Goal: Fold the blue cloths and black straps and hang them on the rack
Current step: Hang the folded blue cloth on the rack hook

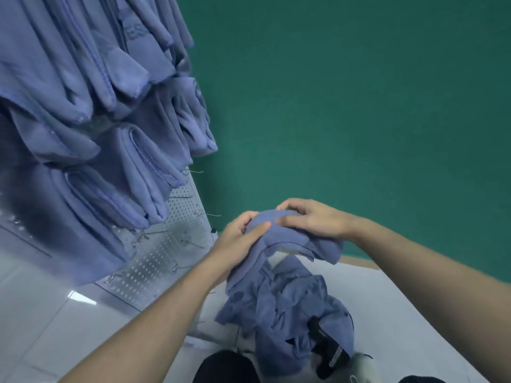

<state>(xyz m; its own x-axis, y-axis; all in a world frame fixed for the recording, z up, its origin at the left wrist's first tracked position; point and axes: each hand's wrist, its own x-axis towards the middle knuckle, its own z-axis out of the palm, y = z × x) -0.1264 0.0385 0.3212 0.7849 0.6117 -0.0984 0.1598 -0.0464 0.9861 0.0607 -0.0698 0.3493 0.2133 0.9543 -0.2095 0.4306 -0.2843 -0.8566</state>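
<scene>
Both hands hold one blue cloth [287,239] in the air at centre. My left hand [240,239] grips its left end with the thumb laid across the top. My right hand [312,219] grips the bunched top from the right, fingers curled over it. Below the hands lies a crumpled pile of blue cloths [284,308] with black straps [329,352] tangled in its lower right. Several folded blue cloths [116,150] hang on the perforated metal rack [154,261] at the left.
Bare wire hooks [190,199] stick out of the rack's lower part, below the hung cloths. A green wall [359,106] fills the background. The pile rests on a white surface [387,299]. White floor tiles [41,313] show at lower left.
</scene>
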